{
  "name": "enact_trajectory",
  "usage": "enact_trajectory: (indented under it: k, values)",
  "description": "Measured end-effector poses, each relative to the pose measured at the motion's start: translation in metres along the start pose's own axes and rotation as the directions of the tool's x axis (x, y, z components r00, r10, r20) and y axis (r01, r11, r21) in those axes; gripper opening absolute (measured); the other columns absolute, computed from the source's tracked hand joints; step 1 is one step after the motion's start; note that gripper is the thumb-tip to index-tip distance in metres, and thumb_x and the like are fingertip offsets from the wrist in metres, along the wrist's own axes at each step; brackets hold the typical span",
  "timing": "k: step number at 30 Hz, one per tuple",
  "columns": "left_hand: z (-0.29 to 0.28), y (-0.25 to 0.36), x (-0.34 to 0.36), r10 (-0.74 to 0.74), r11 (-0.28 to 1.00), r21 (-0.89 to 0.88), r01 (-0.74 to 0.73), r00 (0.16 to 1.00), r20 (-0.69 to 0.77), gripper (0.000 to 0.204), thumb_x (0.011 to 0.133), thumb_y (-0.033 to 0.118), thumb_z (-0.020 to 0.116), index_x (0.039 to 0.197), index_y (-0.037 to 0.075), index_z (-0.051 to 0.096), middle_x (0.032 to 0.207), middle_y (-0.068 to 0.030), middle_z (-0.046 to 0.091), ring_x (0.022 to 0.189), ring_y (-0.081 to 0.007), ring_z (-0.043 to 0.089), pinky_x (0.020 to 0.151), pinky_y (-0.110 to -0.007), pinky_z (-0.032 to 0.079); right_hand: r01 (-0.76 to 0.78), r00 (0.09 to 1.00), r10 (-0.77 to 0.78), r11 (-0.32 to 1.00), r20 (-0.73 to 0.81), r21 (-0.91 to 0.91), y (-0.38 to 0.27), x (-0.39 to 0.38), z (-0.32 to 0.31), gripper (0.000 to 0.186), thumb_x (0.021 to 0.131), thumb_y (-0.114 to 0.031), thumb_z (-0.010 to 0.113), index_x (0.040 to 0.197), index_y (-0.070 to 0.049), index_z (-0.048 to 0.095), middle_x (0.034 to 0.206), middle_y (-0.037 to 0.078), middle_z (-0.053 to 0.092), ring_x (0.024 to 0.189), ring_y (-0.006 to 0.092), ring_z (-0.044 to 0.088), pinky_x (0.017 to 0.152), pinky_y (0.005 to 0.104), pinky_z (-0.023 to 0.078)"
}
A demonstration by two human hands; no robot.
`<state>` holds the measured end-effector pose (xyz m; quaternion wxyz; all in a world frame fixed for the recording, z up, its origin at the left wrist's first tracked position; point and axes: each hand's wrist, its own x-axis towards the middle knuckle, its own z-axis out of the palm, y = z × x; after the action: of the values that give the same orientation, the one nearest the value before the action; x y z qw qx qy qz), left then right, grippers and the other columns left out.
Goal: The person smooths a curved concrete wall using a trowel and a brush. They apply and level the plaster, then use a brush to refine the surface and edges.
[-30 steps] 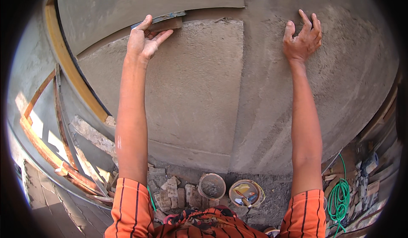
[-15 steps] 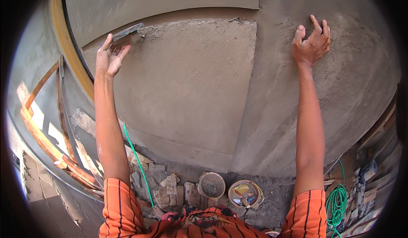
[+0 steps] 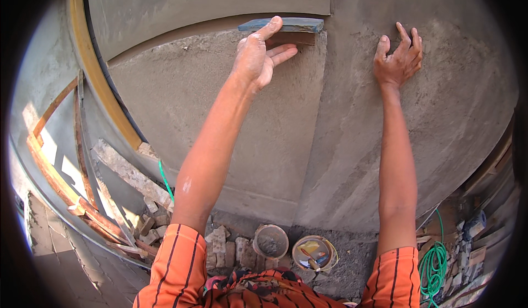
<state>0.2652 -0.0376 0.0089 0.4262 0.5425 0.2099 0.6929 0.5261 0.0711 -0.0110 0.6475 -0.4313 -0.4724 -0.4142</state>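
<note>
Left hand (image 3: 256, 60) slid right, half-curled, gripping blue-edged tool (image 3: 302, 25).

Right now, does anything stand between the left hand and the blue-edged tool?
Nothing visible does: the left hand holds the blue-edged tool directly, near the top edge of the rough wall panel.

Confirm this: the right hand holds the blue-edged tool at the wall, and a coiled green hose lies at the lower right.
Wrong hand: the head view shows the left hand holding the blue-edged tool at the wall. The coiled green hose does lie at the lower right.
</note>
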Motion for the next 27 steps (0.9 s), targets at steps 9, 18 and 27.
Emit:
enact_trajectory:
  k: [9,18,27]
  values:
    - [-0.005,0.007,0.017,-0.040,0.997,-0.064,0.033,0.994,-0.103,0.068,0.090,0.026,0.061,0.132,-0.014,0.025,0.137,-0.0314,0.015,0.128,-0.0501,0.028,0.100,-0.049,0.047,-0.002,1.000,0.002,1.000,0.012,0.017,0.002,-0.001,0.000,0.046,0.086,-0.035,0.054,0.131,-0.029,0.046,0.139,0.007,0.032,0.135,0.0307,0.024,0.108,0.0530,0.020]
    - [-0.102,0.044,0.031,0.078,0.997,-0.001,-0.081,0.969,-0.235,0.050,0.089,0.020,0.061,0.122,-0.011,0.039,0.127,-0.0257,0.025,0.129,-0.0379,0.022,0.096,-0.053,0.049,0.002,1.000,-0.002,1.000,-0.003,0.029,-0.001,-0.001,0.001,0.045,0.085,-0.034,0.055,0.129,-0.028,0.048,0.138,0.006,0.033,0.134,0.0299,0.025,0.108,0.0527,0.020]
    - [-0.189,0.086,0.031,0.110,0.993,0.087,-0.083,0.922,-0.372,0.038,0.089,0.020,0.062,0.112,-0.006,0.047,0.113,-0.0185,0.042,0.108,-0.0298,0.046,0.099,-0.048,0.049,0.007,1.000,-0.007,1.000,0.008,-0.014,0.003,0.000,-0.001,0.046,0.085,-0.035,0.054,0.130,-0.027,0.048,0.139,0.006,0.033,0.134,0.0303,0.026,0.107,0.0536,0.021]
